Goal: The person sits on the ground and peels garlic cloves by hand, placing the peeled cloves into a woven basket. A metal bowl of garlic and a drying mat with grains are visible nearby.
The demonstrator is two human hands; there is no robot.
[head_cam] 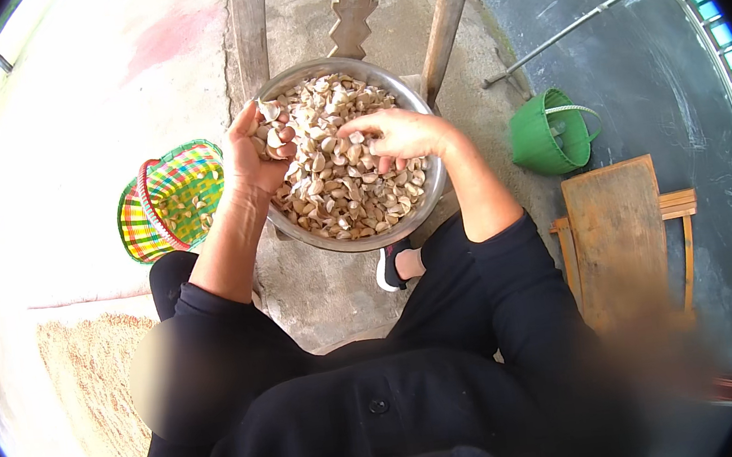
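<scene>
A wide steel basin [347,244] full of garlic cloves [334,185] rests in front of me on what seems to be a wooden chair. My left hand [255,149], at the basin's left rim, is cupped around several garlic cloves [272,137]. Over the right part of the heap is my right hand [399,133], fingers curved down and apart at the cloves; whether it pinches one cannot be told. To the left, a woven plaid basket [131,221] with a red handle stands on the floor and has some cloves inside.
A green basket [528,135] with a pale handle stands at the right. Below it is a wooden chair or bench [617,234]. The chair's wooden bars [252,31] rise beyond the basin. Reddish grains [95,381] lie spread on the floor at lower left.
</scene>
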